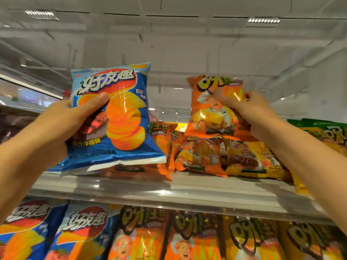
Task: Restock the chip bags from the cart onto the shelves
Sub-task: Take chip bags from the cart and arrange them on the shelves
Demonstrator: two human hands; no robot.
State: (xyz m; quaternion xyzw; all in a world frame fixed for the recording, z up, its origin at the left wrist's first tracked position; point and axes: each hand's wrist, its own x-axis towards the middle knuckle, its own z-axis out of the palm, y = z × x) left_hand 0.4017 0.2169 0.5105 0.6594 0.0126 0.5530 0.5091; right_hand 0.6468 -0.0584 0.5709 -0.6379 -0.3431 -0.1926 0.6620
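Two bare arms up high, reaching to the top shelf (169, 192), a pale flat board with a see-through front lip.

Left hand (62, 124): grip closed on a shiny blue chip bag (120, 117) with a red patch, white letters and a picture of wavy yellow chips. Thumb across the front of the bag, other fingers hidden behind it. Bag upright, leaning a little, held up in the air in front of the shelf, its bottom seam just above the shelf edge.

Right hand (249, 109): grip closed on a crinkly orange chip bag (214, 109) with a cartoon cook on the front. Fingers pinching the bag's right side near the top. Bag upright, its bottom touching or almost touching the orange bags under it; hard to tell which.

Just under the right grip, on the top shelf: a loose heap of small orange bags (199, 156) with the same cook, some leaning, some lying flat. Right beside them, under the right wrist, a yellow bag (251, 160). Past the right arm, green-topped bags (319, 124) at the far end.

Well below both grips, on the next shelf down: a tidy row of bags standing upright. Blue wavy-chip bags (78, 233) under the left grip, orange cook bags (142, 237) in the middle, yellow ones (249, 241) under the right arm.

Above both grips: a white ceiling (178, 44) with bright strip lights (263, 20).
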